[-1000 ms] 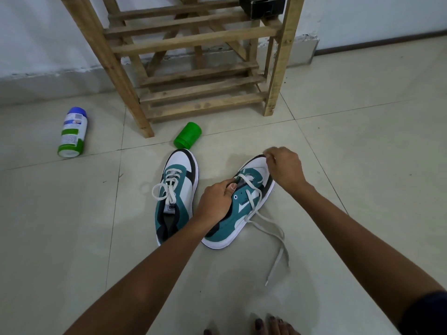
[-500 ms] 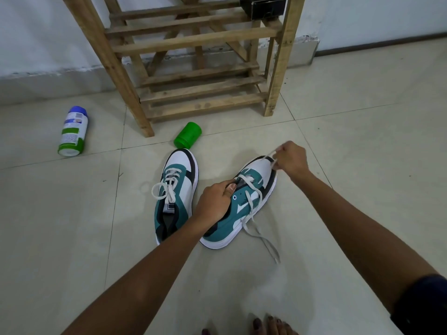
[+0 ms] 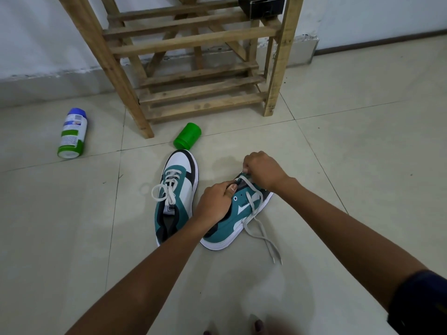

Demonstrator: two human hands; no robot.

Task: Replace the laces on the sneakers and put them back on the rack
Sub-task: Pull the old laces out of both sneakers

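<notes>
2 sneakers (image 3: pixel 176 189), 1 rack (image 3: pixel 193 56), 1 spray can (image 3: pixel 72 134), 1 green cap (image 3: pixel 187 136).

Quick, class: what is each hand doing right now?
Left hand: grips the right-hand sneaker.
Right hand: pinches that sneaker's lace near the toe.

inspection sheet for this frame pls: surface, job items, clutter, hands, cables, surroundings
Surface: pale tiled floor, faint smudges near the bottom edge.
Job's things: left sneaker flat on the floor, laced and tied in a bow. Right sneaker tipped onto its side, its lace partly threaded, loose ends trailing on the tiles. Wooden rack behind them, lower shelves hold no shoes.
Clutter: spray can lying on its side; green cap lying by the rack leg.
Hands: left hand grips the right sneaker at the collar; right hand pinches the lace near the toe end.
Cables: nothing seen.
Surroundings: white wall; dark box on an upper rack shelf.
</notes>
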